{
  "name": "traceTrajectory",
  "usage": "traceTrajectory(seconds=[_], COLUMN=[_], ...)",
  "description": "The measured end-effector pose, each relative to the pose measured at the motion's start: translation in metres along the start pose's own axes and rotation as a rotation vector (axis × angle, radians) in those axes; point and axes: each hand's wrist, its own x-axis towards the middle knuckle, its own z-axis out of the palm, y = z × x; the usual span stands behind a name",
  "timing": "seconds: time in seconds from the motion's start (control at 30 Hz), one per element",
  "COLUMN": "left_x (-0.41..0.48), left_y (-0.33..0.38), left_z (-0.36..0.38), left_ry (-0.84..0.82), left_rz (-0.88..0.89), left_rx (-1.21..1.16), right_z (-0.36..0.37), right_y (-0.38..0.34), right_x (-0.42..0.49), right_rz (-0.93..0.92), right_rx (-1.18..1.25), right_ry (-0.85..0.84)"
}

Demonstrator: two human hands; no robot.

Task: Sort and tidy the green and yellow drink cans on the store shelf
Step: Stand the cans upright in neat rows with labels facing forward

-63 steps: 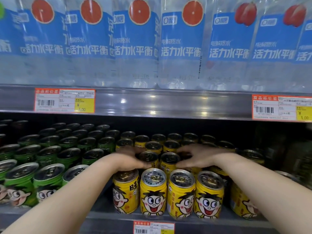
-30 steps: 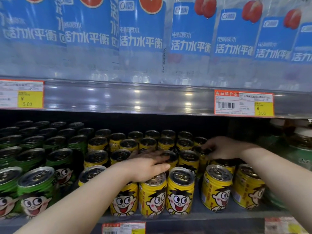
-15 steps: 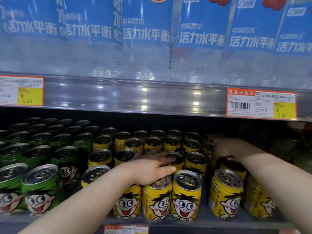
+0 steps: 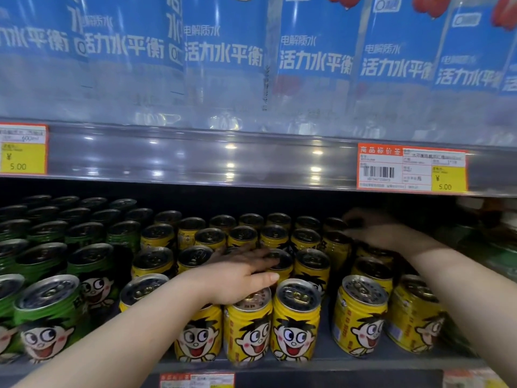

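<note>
Green cans (image 4: 47,317) with a cartoon face fill the left of the lower shelf in several rows. Yellow cans (image 4: 296,320) with the same face fill the middle and right. My left hand (image 4: 237,278) lies palm down, fingers together, flat on the tops of yellow cans in the front two rows. My right hand (image 4: 383,233) reaches deep into the shelf at the right, fingers curled over the tops of yellow cans in the back rows; whether it grips one is hidden in shadow. A gap separates the front middle cans from a yellow can (image 4: 361,315) on the right.
The upper shelf's edge (image 4: 195,161) overhangs the cans closely, with price tags (image 4: 411,169) on it. Blue-labelled water bottles (image 4: 223,60) stand above. Dark green bottles (image 4: 498,247) stand at the far right of the lower shelf. More price tags (image 4: 195,380) run along the lower edge.
My right hand has moved right and deeper into the back rows. My left hand has shifted slightly right over the front yellow cans. The view has panned right.
</note>
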Motion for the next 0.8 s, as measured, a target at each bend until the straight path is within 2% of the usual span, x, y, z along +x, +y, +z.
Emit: traceTrajectory(seconds=[0.07, 0.17, 0.23, 0.33, 0.4, 0.53, 0.67, 0.8], left_x=[0.000, -0.001, -0.001, -0.001, -0.001, -0.001, -0.002, -0.003], left_y=[0.001, 0.001, 0.001, 0.002, 0.002, 0.002, 0.004, 0.005], left_z=[-0.001, -0.001, 0.000, 0.000, 0.000, 0.000, -0.001, -0.001], left_ry=[-0.005, -0.005, 0.001, 0.004, 0.005, 0.004, -0.002, 0.002], left_rz=[-0.004, -0.004, 0.000, 0.000, 0.001, 0.001, -0.006, -0.009], left_rx=[-0.010, -0.017, -0.007, -0.027, -0.032, -0.028, -0.004, -0.014], right_z=[-0.021, -0.030, -0.021, -0.014, -0.017, -0.022, -0.021, -0.007], right_y=[0.002, 0.002, 0.001, -0.006, -0.008, -0.007, -0.008, -0.015], right_x=[-0.008, -0.025, -0.033, -0.041, -0.044, -0.054, -0.053, -0.050], right_rz=[0.045, 0.126, 0.168, 0.139, 0.074, 0.020, -0.047, -0.019], right_rx=[-0.088, -0.352, -0.427, -0.492, -0.424, -0.277, -0.210, -0.014], right_ry=[0.058, -0.157, -0.268, -0.197, -0.210, -0.440, -0.423, -0.391])
